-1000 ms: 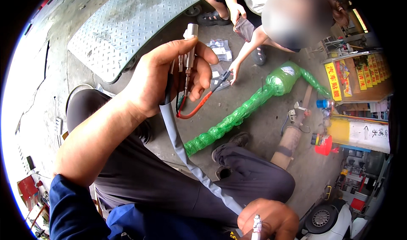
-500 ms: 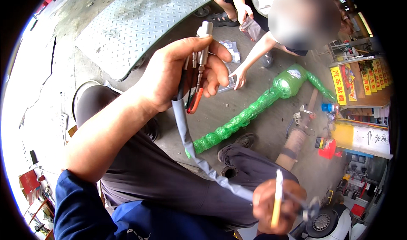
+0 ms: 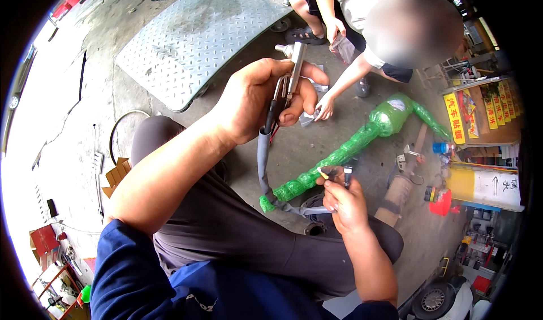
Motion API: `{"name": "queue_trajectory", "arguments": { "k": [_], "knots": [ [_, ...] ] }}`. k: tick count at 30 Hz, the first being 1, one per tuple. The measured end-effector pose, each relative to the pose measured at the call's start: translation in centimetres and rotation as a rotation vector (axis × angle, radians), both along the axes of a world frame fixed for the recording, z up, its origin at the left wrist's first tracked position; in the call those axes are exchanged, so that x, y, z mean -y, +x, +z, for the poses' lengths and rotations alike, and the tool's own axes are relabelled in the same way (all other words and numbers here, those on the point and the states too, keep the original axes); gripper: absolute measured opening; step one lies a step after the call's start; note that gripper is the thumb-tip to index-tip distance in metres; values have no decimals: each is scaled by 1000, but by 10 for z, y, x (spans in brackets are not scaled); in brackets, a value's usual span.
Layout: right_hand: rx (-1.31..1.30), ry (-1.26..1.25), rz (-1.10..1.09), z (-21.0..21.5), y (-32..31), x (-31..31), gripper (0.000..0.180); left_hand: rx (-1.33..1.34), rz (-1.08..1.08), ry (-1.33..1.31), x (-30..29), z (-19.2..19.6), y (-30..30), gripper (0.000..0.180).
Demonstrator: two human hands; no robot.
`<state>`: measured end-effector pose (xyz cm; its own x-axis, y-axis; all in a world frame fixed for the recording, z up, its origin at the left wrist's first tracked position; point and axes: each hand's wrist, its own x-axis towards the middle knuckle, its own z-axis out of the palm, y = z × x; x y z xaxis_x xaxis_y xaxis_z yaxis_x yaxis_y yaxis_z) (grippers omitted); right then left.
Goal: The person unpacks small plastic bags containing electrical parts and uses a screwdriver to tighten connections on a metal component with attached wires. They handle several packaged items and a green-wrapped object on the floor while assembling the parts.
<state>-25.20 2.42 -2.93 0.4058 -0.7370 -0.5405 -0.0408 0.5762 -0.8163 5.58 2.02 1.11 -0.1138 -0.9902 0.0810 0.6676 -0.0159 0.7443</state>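
Observation:
My left hand (image 3: pixel 263 96) is raised in the upper middle, its fingers closed round the end of a grey-sleeved cable. A bare metal cylinder (image 3: pixel 297 68) and thin black and red leads come out of that grip. From there the grey sleeve (image 3: pixel 263 159) hangs down, bends near my knee and runs to my right hand (image 3: pixel 346 204). That hand is closed on the cable's other end. A black connector with a pale band (image 3: pixel 348 176) sticks up beside its fingers, next to a small yellow-and-white piece (image 3: pixel 323 173) whose kind is unclear.
Long and green-wrapped, a bulging bundle (image 3: pixel 350 142) lies on the concrete beyond my knees. A co-worker's hand (image 3: pixel 326 106) touches clear plastic; the other holds a small bag (image 3: pixel 343 50). A tread-plate platform (image 3: pixel 198 37) is at the far left, and yellow signs (image 3: pixel 453 116) are at the right.
My right hand has risen from the lower right toward the middle, bringing its cable end nearer my left hand. In the picture, my left hand sits a little farther right and has turned.

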Motion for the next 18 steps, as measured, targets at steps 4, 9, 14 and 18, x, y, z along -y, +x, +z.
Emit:
{"name": "queue_trajectory", "arguments": {
  "k": [4,9,14,18],
  "knots": [
    [-13,76,68,-8,11,-5,29,57,23,24,-6,8,-2,59],
    [33,23,144,-7,16,-8,32,146,67,7,-6,-2,-1,54],
    [23,-258,212,-1,15,-12,32,289,27,32,-8,-7,-11,47],
    [13,-585,301,16,20,-19,30,374,14,37,-11,-6,-19,45]
  ]
}}
